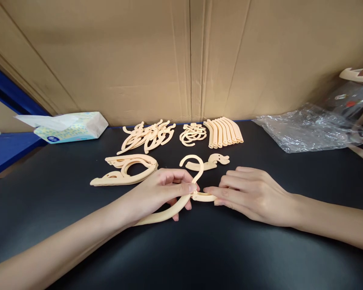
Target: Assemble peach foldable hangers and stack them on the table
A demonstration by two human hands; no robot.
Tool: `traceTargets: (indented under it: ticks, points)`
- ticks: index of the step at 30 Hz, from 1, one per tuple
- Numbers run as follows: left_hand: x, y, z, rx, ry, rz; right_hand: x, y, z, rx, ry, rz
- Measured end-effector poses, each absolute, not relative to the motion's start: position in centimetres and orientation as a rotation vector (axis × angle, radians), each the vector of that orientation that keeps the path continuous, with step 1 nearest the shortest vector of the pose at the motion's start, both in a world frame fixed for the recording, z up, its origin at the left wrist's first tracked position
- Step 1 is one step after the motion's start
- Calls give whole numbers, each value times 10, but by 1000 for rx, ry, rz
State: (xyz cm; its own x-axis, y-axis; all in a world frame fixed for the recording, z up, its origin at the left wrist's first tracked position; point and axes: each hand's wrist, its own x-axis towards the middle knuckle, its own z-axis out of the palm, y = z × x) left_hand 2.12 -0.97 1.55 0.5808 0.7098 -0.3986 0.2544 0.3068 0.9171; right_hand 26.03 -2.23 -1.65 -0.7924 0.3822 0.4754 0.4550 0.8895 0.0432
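My left hand (169,185) pinches a cream plastic hanger (167,214) where its hook and curved arm meet. The hook (201,165) rises above my left thumb, and the arm curves down under my wrist. In my right hand (252,195) is the far end of a short curved arm piece (203,197). Its near end, with a small hole, touches or almost touches the joint; whether it is attached I cannot tell. Just beyond the hook lies a loose hanger arm (210,162) with a notched, curled tip. Left of it, folded hangers (139,177) lie stacked beside my left hand.
Along the back lie a heap of notched arms (148,137), a pile of hooks (193,134) and a row of curved arms (224,133). A tissue pack (72,128) sits at back left and a clear plastic bag (302,127) at back right, before a cardboard wall (139,60).
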Motion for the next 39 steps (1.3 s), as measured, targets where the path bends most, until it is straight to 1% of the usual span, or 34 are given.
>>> traceTargets:
  ticks: [5, 21, 39]
  points:
    - [22, -11, 13, 1226, 959, 431, 260, -23, -16, -612, -2604, -215]
    - [25, -11, 12, 1202, 991, 413, 258, -25, -12, -601, -2624, -198]
    - [25, -13, 9, 1352, 947, 365, 260, -21, -13, -661, -2582, -35]
